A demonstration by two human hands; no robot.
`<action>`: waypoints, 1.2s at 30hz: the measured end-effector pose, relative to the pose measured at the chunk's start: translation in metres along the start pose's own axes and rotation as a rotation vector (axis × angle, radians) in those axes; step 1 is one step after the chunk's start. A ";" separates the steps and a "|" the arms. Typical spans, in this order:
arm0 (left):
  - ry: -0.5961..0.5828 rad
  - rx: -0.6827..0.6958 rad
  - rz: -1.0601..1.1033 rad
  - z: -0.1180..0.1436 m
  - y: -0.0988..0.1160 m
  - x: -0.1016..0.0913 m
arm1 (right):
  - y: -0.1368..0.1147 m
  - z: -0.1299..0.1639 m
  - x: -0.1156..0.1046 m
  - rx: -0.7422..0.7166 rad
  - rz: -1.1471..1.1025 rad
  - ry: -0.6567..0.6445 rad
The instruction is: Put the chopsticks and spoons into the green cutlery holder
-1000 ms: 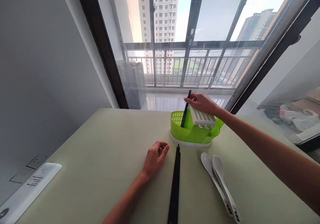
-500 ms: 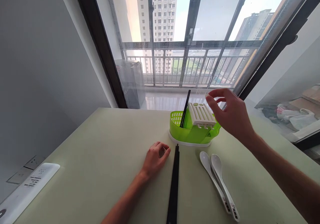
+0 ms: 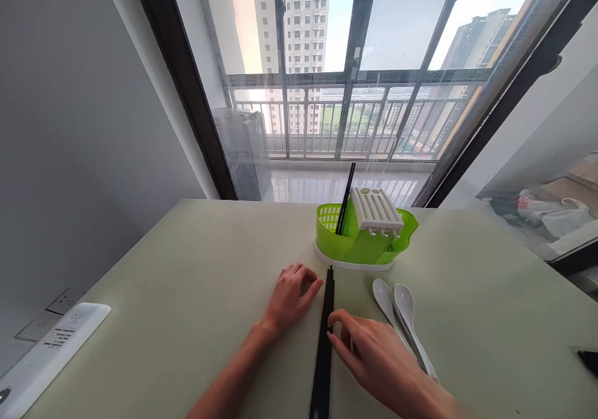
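Note:
Several black chopsticks (image 3: 322, 369) lie bundled lengthwise on the table in front of me. My right hand (image 3: 374, 350) is over them from the right, thumb and index finger a little apart at the bundle's edge. Whether the fingertips touch the chopsticks is unclear. Just left of the bundle, my left hand (image 3: 294, 294) rests on the table with loosely curled fingers, thumb apart, holding nothing. Beyond both hands stands a green utensil holder (image 3: 355, 251) with a white slotted block (image 3: 377, 210). Black chopsticks (image 3: 346, 198) lean upright in its left compartment.
White spoons (image 3: 405, 304) lie right of the chopsticks, their handles partly behind my right hand. A white power strip (image 3: 70, 335) is at the table's left edge. A dark object (image 3: 587, 360) shows at the far right. Windows stand past the table's back edge.
My right hand has come down and towards me, from beside the utensil holder to the chopsticks on the table. The left hand has hardly moved.

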State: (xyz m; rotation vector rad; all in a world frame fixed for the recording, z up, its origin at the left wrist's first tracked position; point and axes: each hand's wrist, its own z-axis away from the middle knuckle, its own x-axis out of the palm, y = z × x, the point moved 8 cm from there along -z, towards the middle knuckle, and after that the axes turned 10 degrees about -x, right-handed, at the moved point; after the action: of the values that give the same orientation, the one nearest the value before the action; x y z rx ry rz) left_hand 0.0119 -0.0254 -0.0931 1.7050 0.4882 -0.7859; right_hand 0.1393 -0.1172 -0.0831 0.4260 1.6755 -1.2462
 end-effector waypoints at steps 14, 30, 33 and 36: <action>-0.010 -0.003 -0.003 0.000 0.000 0.000 | 0.011 0.003 0.027 0.133 0.097 -0.039; -0.002 0.013 -0.008 -0.001 0.002 0.000 | 0.011 0.000 0.024 0.233 0.200 -0.102; 0.003 0.018 -0.005 -0.001 0.002 -0.001 | 0.008 0.000 0.021 0.241 0.268 -0.104; 0.002 0.015 -0.004 -0.001 0.002 -0.001 | 0.009 0.001 0.016 0.260 0.324 -0.110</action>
State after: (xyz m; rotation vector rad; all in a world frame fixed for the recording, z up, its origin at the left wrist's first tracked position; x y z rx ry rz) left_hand 0.0129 -0.0248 -0.0910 1.7196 0.4876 -0.7927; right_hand 0.1391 -0.1181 -0.1018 0.7422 1.2949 -1.2213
